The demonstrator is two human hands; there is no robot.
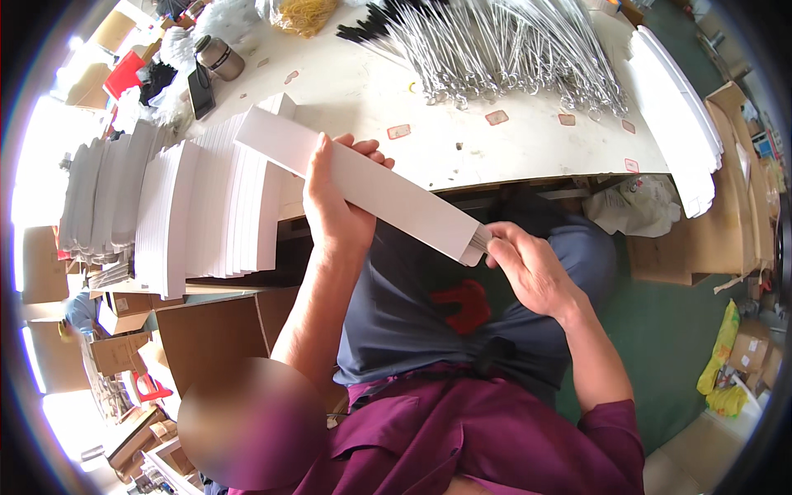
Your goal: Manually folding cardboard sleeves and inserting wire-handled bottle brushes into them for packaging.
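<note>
A long, narrow white box (396, 200) lies slantwise above my lap, its far end up at the left. My left hand (338, 194) is wrapped round its middle, thumb on top and fingertips showing at the far edge. At the lower right end, grey thin pieces (480, 240) stick out of the box's mouth. My right hand (528, 264) pinches them between thumb and fingers; what they are inside the box is hidden. Left of the box stand rows of similar white boxes (227, 198) packed upright side by side.
A big heap of metal rods with looped ends (511, 58) lies on the white table (330, 91). White flat boxes (672, 115) are stacked at the right edge. A flask (219, 58) and a phone (200, 92) sit at the back left. Cardboard cartons (214, 330) stand at the lower left.
</note>
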